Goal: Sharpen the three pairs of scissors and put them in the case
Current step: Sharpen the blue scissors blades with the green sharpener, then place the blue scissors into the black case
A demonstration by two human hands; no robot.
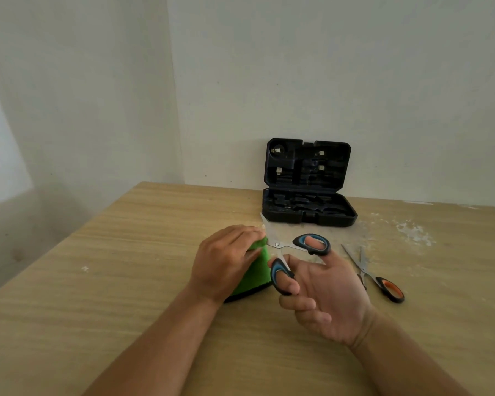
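Our left hand (pixel 226 257) lies over the top of the green sharpener (pixel 255 274), fingers curled down around it, pinning it to the wooden table (pixel 126 281). Our right hand (pixel 323 292) holds the blue-handled scissors (pixel 293 252), thumb through the far loop and a finger through the near loop, with the handles spread wide. One blade points up and away toward the case, rising from beside the sharpener's top; the other blade is hidden. The orange-handled scissors (pixel 382 281) lie flat on the table just right of our right hand, blades parted. The black case (pixel 307 182) stands open at the table's far edge, its lid leaning against the wall (pixel 355 81). White scuffs (pixel 412 231) mark the tabletop to the right of the case.
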